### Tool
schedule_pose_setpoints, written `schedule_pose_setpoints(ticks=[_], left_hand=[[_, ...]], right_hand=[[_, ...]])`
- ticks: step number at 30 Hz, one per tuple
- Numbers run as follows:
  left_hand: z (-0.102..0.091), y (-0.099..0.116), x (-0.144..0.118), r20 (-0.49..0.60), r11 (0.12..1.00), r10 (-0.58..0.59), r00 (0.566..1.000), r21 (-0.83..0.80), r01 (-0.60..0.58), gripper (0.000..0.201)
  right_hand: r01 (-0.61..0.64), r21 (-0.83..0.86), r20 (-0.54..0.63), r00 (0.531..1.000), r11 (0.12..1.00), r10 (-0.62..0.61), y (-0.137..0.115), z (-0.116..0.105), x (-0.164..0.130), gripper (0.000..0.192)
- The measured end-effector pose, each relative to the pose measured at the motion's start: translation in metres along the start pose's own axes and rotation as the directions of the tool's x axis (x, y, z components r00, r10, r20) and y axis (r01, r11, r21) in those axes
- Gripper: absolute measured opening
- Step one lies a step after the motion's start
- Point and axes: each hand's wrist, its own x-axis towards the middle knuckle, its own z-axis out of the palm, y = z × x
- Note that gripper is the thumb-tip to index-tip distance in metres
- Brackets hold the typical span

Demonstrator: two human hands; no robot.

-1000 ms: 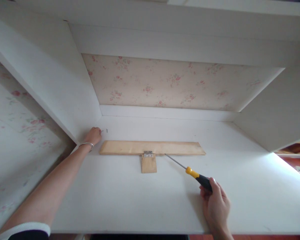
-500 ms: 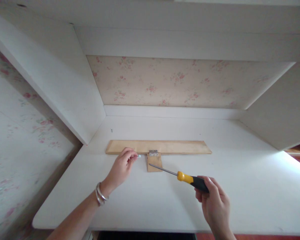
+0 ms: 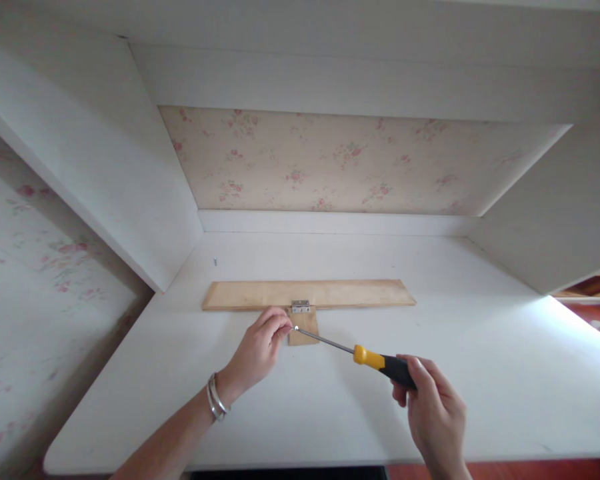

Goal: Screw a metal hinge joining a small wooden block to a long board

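Right hand (image 3: 433, 417) grips screwdriver (image 3: 360, 354); left hand (image 3: 260, 347) pinches screw (image 3: 296, 327) at its tip

1. I count two hands of mine: my left hand (image 3: 260, 347) and my right hand (image 3: 433, 413).
2. One screwdriver (image 3: 375, 360) in my right hand.
3. Two wooden pieces: one long board (image 3: 340, 293) and one small block (image 3: 305, 330).
4. One metal hinge (image 3: 301, 307) joining them.
5. Two screws: one screw (image 3: 295, 327) at my left fingertips, one loose screw (image 3: 215, 261) near the corner.
6. Two bracelets (image 3: 215, 400) on my left wrist.
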Motion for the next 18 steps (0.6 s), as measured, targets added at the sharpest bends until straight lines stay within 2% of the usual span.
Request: schedule_pose_setpoints(ticks=[4, 7, 9, 11, 14, 18], left_hand=[[-0.001, 0.000, 0.000, 0.053, 0.995, 0.022, 0.998, 0.100, -0.027, 0.014], [-0.007, -0.001, 0.000, 0.129, 0.970, 0.074, 0.989, 0.220, -0.101, 0.014], [-0.010, -0.003, 0.000, 0.191, 0.940, 0.108, 0.976, 0.300, -0.163, 0.015], [-0.013, -0.006, 0.000, 0.245, 0.909, 0.127, 0.961, 0.359, -0.211, 0.018], [-0.015, -0.010, 0.000, 0.293, 0.896, 0.120, 0.949, 0.379, -0.230, 0.018], [-0.016, -0.013, 0.001, 0.274, 0.918, 0.082, 0.958, 0.353, -0.179, 0.016]], right_hand=[[0.032, -0.046, 0.002, 0.999, 0.998, -0.032, -0.007, 0.002, -0.001, 0.040], [0.073, -0.103, 0.021, 0.997, 0.992, -0.072, -0.011, -0.003, 0.000, 0.037], [0.121, -0.155, 0.080, 0.991, 0.981, -0.110, -0.009, -0.010, 0.003, 0.033], [0.208, -0.185, 0.198, 0.965, 0.960, -0.171, -0.004, -0.018, 0.008, 0.029], [0.349, -0.160, 0.369, 0.889, 0.923, -0.271, 0.006, -0.028, 0.013, 0.027], [0.419, -0.122, 0.435, 0.838, 0.900, -0.331, 0.012, -0.031, 0.012, 0.028]])
